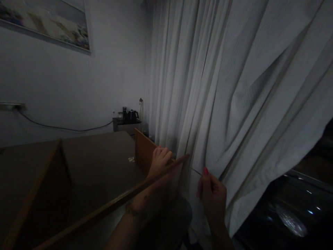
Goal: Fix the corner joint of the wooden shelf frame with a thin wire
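Note:
My left hand (161, 158) has its fingers curled over the end of an upright brown wooden board (144, 150), near a corner. A long wooden strip (117, 202) crosses in front of my left forearm. My right hand (213, 192) is right of that corner, with thumb and fingers pinched on a thin dark rod (195, 171). The rod's far end points left at the end of the wooden strip; whether it touches the wood I cannot tell. Another upright wooden board (47, 187) stands at the left. The scene is dim.
Long white curtains (208, 86) hang close beside my right hand. A brown table surface (91, 146) lies beyond the boards. A small cabinet (128, 127) with a black kettle (133, 115) stands by the wall. A dark shiny object (286, 208) is at the lower right.

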`<state>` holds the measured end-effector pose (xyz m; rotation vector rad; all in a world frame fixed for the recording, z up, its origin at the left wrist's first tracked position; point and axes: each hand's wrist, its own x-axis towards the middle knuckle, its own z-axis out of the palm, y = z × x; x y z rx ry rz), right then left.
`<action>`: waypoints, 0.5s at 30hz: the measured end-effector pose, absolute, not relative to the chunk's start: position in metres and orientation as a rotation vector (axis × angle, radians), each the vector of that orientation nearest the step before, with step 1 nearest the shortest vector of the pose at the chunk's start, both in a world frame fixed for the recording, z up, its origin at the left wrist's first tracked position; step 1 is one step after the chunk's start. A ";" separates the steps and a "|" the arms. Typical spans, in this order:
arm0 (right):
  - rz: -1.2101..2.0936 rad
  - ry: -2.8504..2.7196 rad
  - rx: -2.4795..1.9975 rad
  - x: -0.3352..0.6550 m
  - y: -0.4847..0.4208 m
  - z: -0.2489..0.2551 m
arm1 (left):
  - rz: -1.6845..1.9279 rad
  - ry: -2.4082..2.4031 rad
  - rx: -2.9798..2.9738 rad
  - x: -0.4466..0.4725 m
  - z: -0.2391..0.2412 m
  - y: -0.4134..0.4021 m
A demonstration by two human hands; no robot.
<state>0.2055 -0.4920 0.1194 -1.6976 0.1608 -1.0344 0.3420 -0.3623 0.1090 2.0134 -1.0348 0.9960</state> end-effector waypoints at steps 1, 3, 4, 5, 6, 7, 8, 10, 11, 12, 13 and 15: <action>-1.029 0.162 -1.700 0.205 -0.493 0.118 | 1.005 -1.037 2.007 0.342 0.109 -0.362; -1.031 0.166 -1.716 0.203 -0.496 0.114 | 1.003 -1.052 2.006 0.342 0.109 -0.361; -1.036 0.164 -1.730 0.202 -0.497 0.111 | 0.993 -1.063 2.011 0.342 0.110 -0.360; -1.042 0.158 -1.746 0.202 -0.498 0.109 | 0.982 -1.071 2.018 0.342 0.110 -0.359; -1.046 0.150 -1.764 0.201 -0.499 0.107 | 0.970 -1.076 2.025 0.342 0.110 -0.358; -1.050 0.144 -1.780 0.200 -0.500 0.105 | 0.959 -1.077 2.031 0.341 0.111 -0.357; -1.054 0.138 -1.794 0.200 -0.501 0.104 | 0.951 -1.079 2.033 0.341 0.112 -0.357; -1.056 0.123 -1.815 0.199 -0.502 0.104 | 0.937 -1.085 2.029 0.339 0.113 -0.355; -1.058 0.119 -1.823 0.198 -0.502 0.104 | 0.927 -1.091 2.024 0.338 0.114 -0.355; -1.059 0.114 -1.830 0.198 -0.502 0.104 | 0.919 -1.094 2.016 0.337 0.114 -0.354; -1.063 0.109 -1.837 0.198 -0.502 0.104 | 0.913 -1.094 2.008 0.336 0.115 -0.354; -1.078 0.101 -1.851 0.197 -0.502 0.104 | 0.910 -1.086 1.989 0.334 0.115 -0.353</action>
